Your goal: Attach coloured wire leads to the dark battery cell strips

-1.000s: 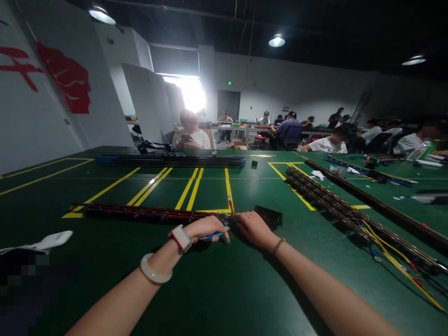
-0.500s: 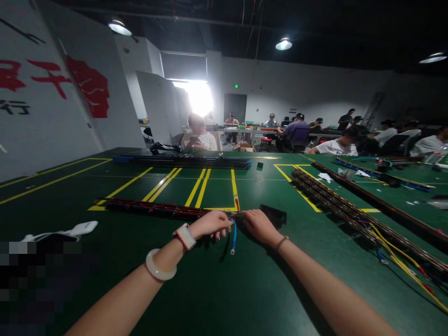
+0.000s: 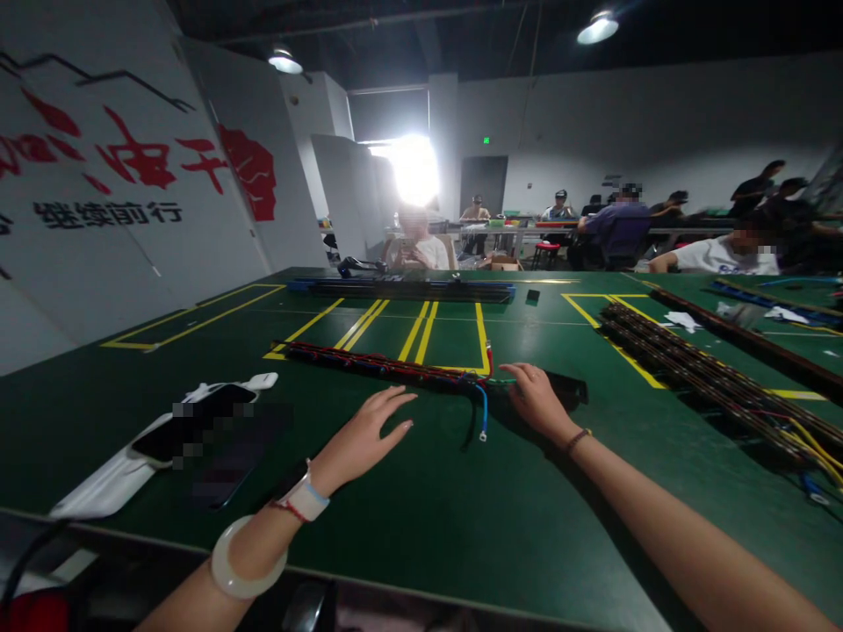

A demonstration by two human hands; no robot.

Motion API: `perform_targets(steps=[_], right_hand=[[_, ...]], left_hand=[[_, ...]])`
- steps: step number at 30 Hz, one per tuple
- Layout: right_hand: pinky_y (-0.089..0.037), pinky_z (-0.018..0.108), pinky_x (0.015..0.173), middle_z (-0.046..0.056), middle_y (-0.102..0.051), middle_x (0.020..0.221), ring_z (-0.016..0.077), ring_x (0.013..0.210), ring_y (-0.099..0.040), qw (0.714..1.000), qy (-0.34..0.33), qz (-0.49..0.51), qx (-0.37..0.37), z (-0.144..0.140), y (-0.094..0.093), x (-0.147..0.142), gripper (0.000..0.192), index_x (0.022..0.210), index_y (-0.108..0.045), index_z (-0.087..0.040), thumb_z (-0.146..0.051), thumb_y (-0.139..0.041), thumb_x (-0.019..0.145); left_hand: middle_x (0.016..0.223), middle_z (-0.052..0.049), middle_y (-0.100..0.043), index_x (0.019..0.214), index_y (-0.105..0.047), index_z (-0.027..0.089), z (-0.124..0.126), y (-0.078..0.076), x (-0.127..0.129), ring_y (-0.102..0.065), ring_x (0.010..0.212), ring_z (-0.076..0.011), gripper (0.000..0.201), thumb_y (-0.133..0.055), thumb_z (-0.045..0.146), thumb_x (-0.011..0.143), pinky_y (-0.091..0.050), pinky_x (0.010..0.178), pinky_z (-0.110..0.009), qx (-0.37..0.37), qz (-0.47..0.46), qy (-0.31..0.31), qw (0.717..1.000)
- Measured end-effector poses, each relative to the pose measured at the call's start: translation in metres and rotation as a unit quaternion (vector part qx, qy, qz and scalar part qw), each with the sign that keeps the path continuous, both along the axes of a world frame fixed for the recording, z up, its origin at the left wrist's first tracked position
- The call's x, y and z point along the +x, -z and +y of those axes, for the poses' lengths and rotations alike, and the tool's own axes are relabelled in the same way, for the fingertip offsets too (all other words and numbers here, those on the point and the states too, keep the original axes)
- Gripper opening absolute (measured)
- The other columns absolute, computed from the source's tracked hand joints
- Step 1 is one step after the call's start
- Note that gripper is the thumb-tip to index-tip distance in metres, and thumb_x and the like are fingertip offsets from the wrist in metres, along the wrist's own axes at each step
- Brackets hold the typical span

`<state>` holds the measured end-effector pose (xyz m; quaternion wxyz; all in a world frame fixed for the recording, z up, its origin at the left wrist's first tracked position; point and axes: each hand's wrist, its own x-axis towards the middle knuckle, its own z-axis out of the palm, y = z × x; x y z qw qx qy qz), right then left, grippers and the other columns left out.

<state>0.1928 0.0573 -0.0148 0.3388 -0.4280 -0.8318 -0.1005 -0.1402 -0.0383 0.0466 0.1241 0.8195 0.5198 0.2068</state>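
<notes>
On green table (image 3: 421, 527): left hand (image 3: 362, 437) open, flat, empty, near wired strip (image 3: 382, 366); right hand (image 3: 536, 399) resting on strip's end, fingers loosely curled, grip unclear.

The desk (image 3: 408, 527) under the fingers (image 3: 395, 405) of the left hand (image 3: 359, 439) is dark green, marked with yellow lines (image 3: 484, 338) beyond the fingertips. Just past them lies a long black strip (image 3: 369, 363) laced with red and blue wires. A blue wire (image 3: 484, 412) with a silvery end hangs between the two hands, beside a black one. The right hand (image 3: 536, 399) rests against a black block (image 3: 570, 388). The left wrist wears a white bangle (image 3: 243, 562) and a white band (image 3: 304, 500) edged red. The right wrist wears a dark beaded bracelet (image 3: 578, 437).
</notes>
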Motion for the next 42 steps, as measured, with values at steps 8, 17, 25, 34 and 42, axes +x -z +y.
perform_targets(steps=[8, 17, 25, 34, 42], right_hand=[[-0.03, 0.054, 0.103, 0.017, -0.036, 0.138, 0.0335, 0.126, -0.036, 0.999, -0.032, 0.013, -0.043, -0.005, 0.004, -0.025, 0.098, 0.146, -0.006, -0.021, -0.05, -0.063, 0.072], [-0.022, 0.055, 0.108, 0.015, -0.011, 0.15, 0.0319, 0.138, -0.012, 0.993, -0.106, 0.038, -0.047, -0.008, -0.021, -0.036, 0.096, 0.146, -0.005, -0.024, -0.049, -0.063, 0.075], [-0.042, 0.045, 0.095, 0.011, -0.051, 0.113, 0.0243, 0.106, -0.053, 0.976, -0.115, 0.175, -0.054, -0.009, -0.029, -0.036, 0.076, 0.138, -0.029, -0.023, -0.043, -0.066, 0.075], [-0.049, 0.032, 0.071, 0.003, -0.062, 0.081, 0.0184, 0.076, -0.061, 0.952, -0.028, 0.287, -0.105, 0.006, -0.015, -0.015, 0.036, 0.105, -0.058, -0.02, -0.041, -0.065, 0.076], [-0.05, 0.036, 0.076, 0.005, -0.062, 0.09, 0.02, 0.084, -0.061, 0.963, -0.02, 0.249, -0.106, 0.011, -0.005, -0.007, 0.034, 0.105, -0.056, -0.02, -0.04, -0.063, 0.078]], left_hand=[[0.15, 0.0, -0.024, 0.141, -0.025, 0.037, -0.018, 0.018, -0.024, -0.021, 0.138, -0.0249, 0.053, -0.036, 0.048, 0.091, -0.028, 0.109, -0.048, 0.018, 0.053, -0.035, 0.998], [0.152, -0.003, -0.021, 0.144, -0.022, 0.032, 0.017, 0.018, 0.003, -0.019, 0.139, -0.0237, 0.057, -0.037, 0.047, 0.091, -0.024, 0.112, -0.045, 0.04, 0.096, 0.046, 0.994], [0.152, -0.009, -0.019, 0.145, -0.02, 0.023, 0.091, 0.032, 0.045, -0.011, 0.141, -0.0233, 0.067, -0.039, 0.054, 0.088, -0.008, 0.115, -0.044, 0.111, 0.118, 0.087, 0.983], [0.151, -0.007, -0.025, 0.145, -0.018, 0.021, 0.125, 0.052, 0.046, -0.012, 0.141, -0.0219, 0.065, -0.026, 0.056, 0.09, -0.007, 0.114, -0.043, 0.078, 0.117, 0.095, 0.986], [0.153, -0.006, -0.018, 0.146, -0.016, 0.022, 0.148, 0.05, 0.048, -0.006, 0.141, -0.0214, 0.067, -0.024, 0.058, 0.09, -0.005, 0.114, -0.043, 0.03, 0.108, 0.108, 0.988]])
